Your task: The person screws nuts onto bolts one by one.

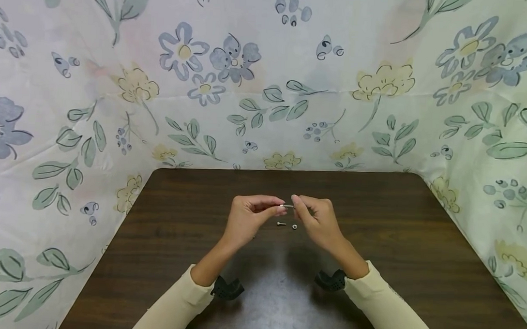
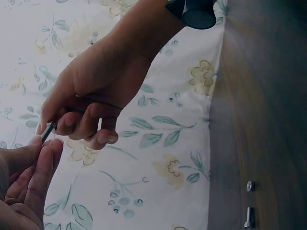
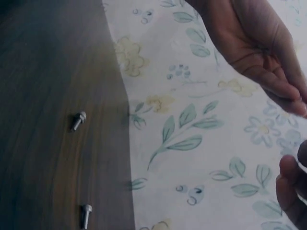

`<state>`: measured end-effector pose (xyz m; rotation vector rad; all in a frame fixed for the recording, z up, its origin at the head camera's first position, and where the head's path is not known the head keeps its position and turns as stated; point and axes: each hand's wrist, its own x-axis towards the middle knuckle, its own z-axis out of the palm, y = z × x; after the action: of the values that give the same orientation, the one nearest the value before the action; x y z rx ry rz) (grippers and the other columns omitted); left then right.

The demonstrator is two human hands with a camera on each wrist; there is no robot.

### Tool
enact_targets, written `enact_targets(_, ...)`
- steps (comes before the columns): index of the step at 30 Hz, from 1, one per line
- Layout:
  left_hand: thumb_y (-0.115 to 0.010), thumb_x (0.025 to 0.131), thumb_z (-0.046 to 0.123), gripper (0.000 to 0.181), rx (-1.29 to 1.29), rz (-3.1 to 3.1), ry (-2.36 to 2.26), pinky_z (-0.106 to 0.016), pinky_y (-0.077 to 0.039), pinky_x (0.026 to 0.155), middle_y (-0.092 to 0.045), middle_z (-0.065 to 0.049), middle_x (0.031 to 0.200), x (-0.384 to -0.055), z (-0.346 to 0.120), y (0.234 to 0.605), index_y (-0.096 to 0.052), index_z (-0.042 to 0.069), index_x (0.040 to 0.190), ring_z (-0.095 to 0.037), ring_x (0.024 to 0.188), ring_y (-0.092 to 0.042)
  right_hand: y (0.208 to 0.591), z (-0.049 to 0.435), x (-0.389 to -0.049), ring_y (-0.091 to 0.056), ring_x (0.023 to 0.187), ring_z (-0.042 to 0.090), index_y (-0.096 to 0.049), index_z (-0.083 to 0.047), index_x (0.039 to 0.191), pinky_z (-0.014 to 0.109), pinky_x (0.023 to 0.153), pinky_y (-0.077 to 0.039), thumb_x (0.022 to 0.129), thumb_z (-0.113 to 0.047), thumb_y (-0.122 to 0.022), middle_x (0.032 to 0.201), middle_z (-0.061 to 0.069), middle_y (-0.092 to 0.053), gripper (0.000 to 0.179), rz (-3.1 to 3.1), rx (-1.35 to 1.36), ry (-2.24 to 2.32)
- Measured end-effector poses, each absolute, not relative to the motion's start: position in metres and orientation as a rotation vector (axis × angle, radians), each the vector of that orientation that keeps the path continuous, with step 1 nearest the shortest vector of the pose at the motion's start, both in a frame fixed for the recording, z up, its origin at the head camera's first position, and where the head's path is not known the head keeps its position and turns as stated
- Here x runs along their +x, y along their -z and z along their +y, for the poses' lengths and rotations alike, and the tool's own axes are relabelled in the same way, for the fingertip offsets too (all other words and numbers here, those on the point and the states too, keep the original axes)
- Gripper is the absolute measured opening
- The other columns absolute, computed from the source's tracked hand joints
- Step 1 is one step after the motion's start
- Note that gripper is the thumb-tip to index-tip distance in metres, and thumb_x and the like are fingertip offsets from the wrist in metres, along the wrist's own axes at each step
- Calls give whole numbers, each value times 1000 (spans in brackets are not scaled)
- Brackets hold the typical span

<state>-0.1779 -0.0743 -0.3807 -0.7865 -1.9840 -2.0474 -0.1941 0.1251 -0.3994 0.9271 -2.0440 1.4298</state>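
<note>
Left hand (image 1: 245, 218) opposite right hand (image 1: 324, 223), fingers (image 1: 264, 200) of both tight on one screw (image 2: 47, 132)

Wrist views look dim; glare marks the table (image 1: 263, 307).

The person wore long sleeves (image 1: 173, 304) of pale cream colour. Just beside these sleeves there were a left wrist device (image 1: 227, 288) and a right wrist device (image 1: 330, 280), both black and bulky.

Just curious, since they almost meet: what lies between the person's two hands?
A small metal bolt spans the gap between the left hand and right hand; the head view and left wrist view both show it.
</note>
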Motion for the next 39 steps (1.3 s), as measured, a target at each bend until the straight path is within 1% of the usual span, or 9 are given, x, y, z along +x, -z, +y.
enact_targets(6, -75, 91, 2, 13, -773, -1970, 2078, -46, -63, 74, -76, -17, 90, -178, -73, 382, -77, -6, 100, -27, 79, -76, 399, 125, -193, -39, 41, 7, -54, -14, 56, 21, 38, -31, 104, 2, -49, 48, -4, -46, 52, -2021, 855, -1507)
enact_targets(10, -77, 90, 3, 9, -758, -1949, 2072, -45, -63, 73, -77, -16, 88, -179, -74, 379, -78, -1, 98, -28, 77, -76, 390, 129, -191, -49, 48, 12, -62, -6, 68, 18, 45, -38, 104, 4, -47, 55, 2, -54, 40, -1961, 847, -1528)
enact_targets(13, -77, 89, 3, 8, -751, -1935, 2080, -42, -63, 73, -76, -16, 87, -179, -75, 376, -78, -1, 97, -28, 76, -76, 377, 132, -186, -60, 60, 14, -69, 3, 91, 19, 56, -48, 94, 9, -63, 68, 9, -65, 9, -1911, 936, -1502)
enact_targets(17, -76, 89, 0, 10, -750, -1932, 2089, -41, -63, 73, -76, -19, 88, -179, -76, 376, -77, -4, 97, -28, 76, -76, 367, 132, -181, -69, 70, 17, -71, 8, 106, 33, 63, -59, 72, 18, -80, 81, 15, -73, 36, -1874, 1074, -1419)
enact_targets(20, -76, 90, 0, 10, -751, -1948, 2086, -41, -63, 74, -76, -18, 88, -179, -77, 377, -77, -4, 98, -28, 77, -76, 373, 133, -186, -70, 71, 18, -74, 6, 102, 34, 62, -60, 65, 23, -82, 85, 14, -75, 42, -1850, 1120, -1380)
enact_targets(24, -76, 90, 2, 9, -762, -1959, 2083, -41, -63, 74, -77, -16, 89, -179, -77, 378, -78, -2, 98, -28, 78, -76, 386, 136, -197, -70, 72, 16, -78, -2, 98, 23, 66, -58, 67, 21, -83, 88, 8, -76, 39, -1823, 1145, -1381)
enact_targets(27, -76, 90, 3, 10, -768, -1964, 2087, -42, -63, 74, -77, -14, 90, -178, -78, 377, -79, -1, 99, -28, 80, -76, 387, 136, -197, -69, 71, 15, -78, -4, 96, 21, 66, -57, 69, 20, -83, 87, 7, -76, 37, -1822, 1157, -1385)
enact_targets(34, -76, 89, 2, 11, -780, -1992, 2076, -39, -63, 74, -77, -15, 91, -176, -78, 378, -78, -2, 99, -27, 82, -76, 371, 130, -182, -65, 62, 15, -73, -1, 78, 20, 63, -55, 71, 24, -75, 72, 7, -70, 26, -1831, 1168, -1405)
enact_targets(39, -77, 89, 2, 13, -800, -2004, 2051, -39, -63, 74, -77, -13, 92, -176, -77, 377, -77, -6, 99, -25, 82, -77, 363, 127, -176, -61, 54, 17, -65, -8, 65, 19, 57, -52, 78, 23, -66, 61, 5, -63, 33, -1849, 1197, -1417)
